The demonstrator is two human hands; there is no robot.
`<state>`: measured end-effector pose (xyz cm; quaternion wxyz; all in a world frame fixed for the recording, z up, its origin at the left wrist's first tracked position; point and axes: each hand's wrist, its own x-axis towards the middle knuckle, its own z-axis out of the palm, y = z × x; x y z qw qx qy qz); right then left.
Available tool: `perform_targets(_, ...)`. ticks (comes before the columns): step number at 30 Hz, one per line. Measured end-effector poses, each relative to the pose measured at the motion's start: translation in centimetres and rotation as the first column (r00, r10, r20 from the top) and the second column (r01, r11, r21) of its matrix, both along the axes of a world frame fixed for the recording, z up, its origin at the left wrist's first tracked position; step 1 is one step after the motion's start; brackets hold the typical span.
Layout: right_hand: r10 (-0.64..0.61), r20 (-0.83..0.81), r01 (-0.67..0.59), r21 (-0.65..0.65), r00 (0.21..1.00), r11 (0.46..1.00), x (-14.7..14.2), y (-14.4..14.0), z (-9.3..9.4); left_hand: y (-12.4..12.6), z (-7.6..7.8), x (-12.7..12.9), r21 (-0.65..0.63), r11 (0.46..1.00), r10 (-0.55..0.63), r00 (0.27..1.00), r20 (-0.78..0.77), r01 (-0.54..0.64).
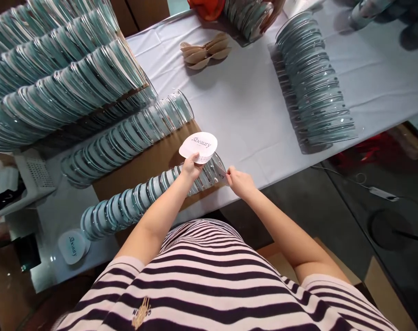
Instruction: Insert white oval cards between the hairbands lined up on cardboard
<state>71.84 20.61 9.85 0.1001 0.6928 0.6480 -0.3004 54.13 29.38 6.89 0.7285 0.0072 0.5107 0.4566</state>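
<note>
My left hand grips a stack of white rounded cards printed with "beauty", thumb on top. Just to its right, my right hand pinches a single printed card at the open end of a row of nested clear plastic tubs. Whether that card touches the end tub or sits inside it, I cannot tell. The row lies on its side along the table's front edge, partly hidden behind my left forearm.
Another nested tub row lies behind on cardboard; more rows are piled left. Wooden spoons and a right-hand tub row rest on white cloth. More cards lie lower left. Another person's hand holds tubs.
</note>
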Motion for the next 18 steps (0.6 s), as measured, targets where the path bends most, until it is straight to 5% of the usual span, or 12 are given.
perform_targets(8,-0.119,-0.163,0.139,0.121,0.979,0.983,0.0,-1.0,-2.2,-0.3,-0.3,0.1,0.028,1.0,0.006,1.0,0.023,-0.007)
perform_targets(18,-0.216,-0.1,0.215,-0.019,0.971,0.976,-2.9,0.0,-3.0,-0.5,-0.2,0.1,0.056,0.998,-0.003,1.0,0.009,0.002)
